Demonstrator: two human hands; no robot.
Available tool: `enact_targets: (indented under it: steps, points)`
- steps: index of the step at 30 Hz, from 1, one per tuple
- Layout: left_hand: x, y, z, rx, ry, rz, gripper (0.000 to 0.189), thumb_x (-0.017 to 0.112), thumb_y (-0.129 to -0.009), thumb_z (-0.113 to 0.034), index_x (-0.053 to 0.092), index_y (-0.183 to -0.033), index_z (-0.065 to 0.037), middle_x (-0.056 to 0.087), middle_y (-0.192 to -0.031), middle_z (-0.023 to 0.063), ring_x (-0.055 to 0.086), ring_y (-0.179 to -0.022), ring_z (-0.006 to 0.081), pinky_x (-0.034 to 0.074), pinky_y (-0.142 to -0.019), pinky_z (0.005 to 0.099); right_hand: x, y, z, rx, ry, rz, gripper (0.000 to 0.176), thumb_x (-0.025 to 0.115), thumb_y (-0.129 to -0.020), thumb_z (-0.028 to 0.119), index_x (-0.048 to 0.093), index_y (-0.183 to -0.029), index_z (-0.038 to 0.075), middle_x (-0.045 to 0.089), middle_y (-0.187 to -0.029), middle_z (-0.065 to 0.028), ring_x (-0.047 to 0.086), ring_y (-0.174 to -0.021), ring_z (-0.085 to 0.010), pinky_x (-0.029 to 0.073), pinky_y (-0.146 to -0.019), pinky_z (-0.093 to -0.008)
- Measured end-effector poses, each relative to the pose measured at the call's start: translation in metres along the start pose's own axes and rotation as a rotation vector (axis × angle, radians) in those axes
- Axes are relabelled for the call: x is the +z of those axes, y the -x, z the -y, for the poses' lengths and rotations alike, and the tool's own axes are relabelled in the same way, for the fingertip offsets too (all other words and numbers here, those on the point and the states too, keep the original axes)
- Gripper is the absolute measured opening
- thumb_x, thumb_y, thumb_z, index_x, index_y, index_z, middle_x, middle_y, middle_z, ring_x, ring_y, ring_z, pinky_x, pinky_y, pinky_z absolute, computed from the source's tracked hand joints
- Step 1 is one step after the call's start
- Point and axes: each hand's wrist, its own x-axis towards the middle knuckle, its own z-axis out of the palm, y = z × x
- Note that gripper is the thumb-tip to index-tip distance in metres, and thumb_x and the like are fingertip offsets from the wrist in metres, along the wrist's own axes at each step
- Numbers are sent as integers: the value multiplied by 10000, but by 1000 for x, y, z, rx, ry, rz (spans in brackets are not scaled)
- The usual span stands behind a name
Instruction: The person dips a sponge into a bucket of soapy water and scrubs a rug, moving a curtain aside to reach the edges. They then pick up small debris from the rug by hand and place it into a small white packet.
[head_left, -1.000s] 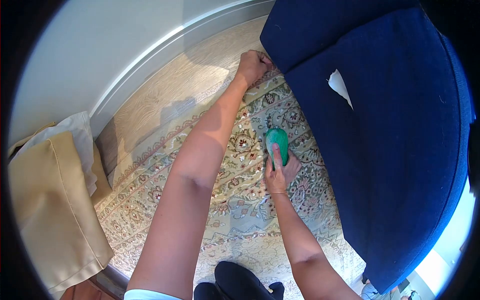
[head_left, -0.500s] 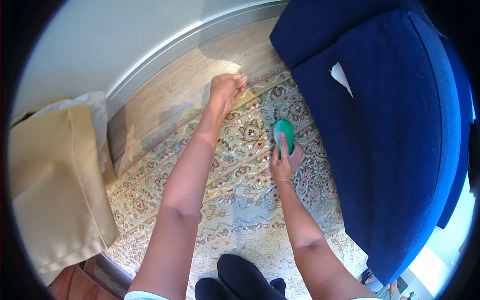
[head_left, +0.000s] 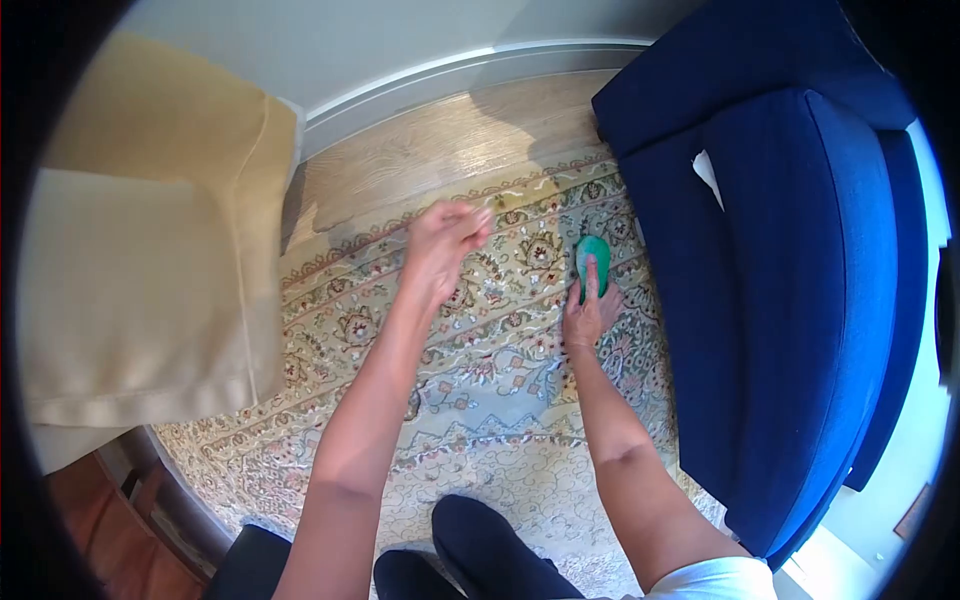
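My right hand is closed on a green, oval, smooth-topped hand-held tool. One finger lies along its top, and its underside is hidden against the patterned rug. To the left, my left hand hovers over the rug near its border, fingers curled together and slightly blurred. Whatever it may be pinching does not show clearly.
A dark blue upholstered sofa stands close on the right, with a white scrap on it. On the left is a beige fabric-covered piece of furniture. Wood flooring and a baseboard run along the far side.
The view has shifted, bringing more of the beige furniture into sight. My left hand has drawn back from the rug's far border and turned. My right hand still holds the green tool at the rug.
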Motion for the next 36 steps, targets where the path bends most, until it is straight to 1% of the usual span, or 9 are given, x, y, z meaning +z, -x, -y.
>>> enact_targets:
  steps: [3,6,8,11,18,21,25,30,36]
  points:
    - [54,-65,33,185,-95,99,200,703,-790,-38,586,-945,11,617,-738,70,542,-622,118,438,-566,233,1,-2,-3,-48,-82,-45,622,645,-787,193,427,-1355,322,522,-1038,-198,490,-930,-371,374,-837,-455]
    - [101,-128,70,305,-422,26,292,747,-713,-53,647,-981,8,659,-740,132,594,-597,151,474,-578,285,0,-1,-6,-53,-98,2,613,646,-779,179,446,-1344,303,523,-1037,-206,488,-941,-379,372,-841,-457]
    - [120,-159,95,572,-835,-50,392,771,-685,-105,659,-1050,-14,659,-745,181,642,-655,251,495,-637,343,4,-2,-8,-64,-97,-9,607,650,-768,171,462,-1335,283,527,-1030,-209,491,-932,-380,375,-832,-460]
    - [142,-186,101,642,-973,-112,432,785,-656,-131,660,-1052,-13,641,-768,224,640,-747,356,501,-705,374,13,0,-15,-63,-151,-41,631,637,-785,220,414,-1363,340,525,-1107,-179,484,-970,-354,367,-829,-456]
    - [155,-221,98,593,-932,135,287,769,-652,-132,696,-888,13,658,-795,213,658,-717,334,508,-672,339,16,2,-18,-55,-128,-23,655,660,-768,259,408,-1364,358,522,-1107,-165,479,-966,-347,361,-856,-462]
    - [176,-228,94,495,-1140,31,168,757,-616,-73,688,-734,24,655,-766,212,653,-741,352,518,-734,369,19,2,-18,-60,-136,-27,670,671,-757,235,409,-1361,360,514,-1104,-160,477,-964,-350,359,-848,-465]
    - [178,-231,93,370,-1038,-58,172,745,-603,-87,663,-676,45,645,-721,230,646,-707,373,519,-713,411,12,-4,-17,-107,-116,-65,593,638,-783,222,432,-1338,267,559,-1061,-159,520,-883,-370,384,-733,-455]
    - [177,-230,98,586,-1030,-39,242,706,-652,-139,642,-678,92,621,-696,268,638,-726,395,510,-719,446,13,-6,-17,-136,-109,-95,615,647,-774,205,427,-1347,252,571,-1037,-171,527,-865,-372,385,-717,-456]
    - [163,-226,99,615,-1120,-25,208,696,-676,-156,668,-686,49,637,-724,242,643,-756,380,512,-723,421,13,-5,-16,-133,-143,-88,625,643,-779,156,423,-1354,262,557,-1034,-187,518,-871,-370,387,-737,-455]
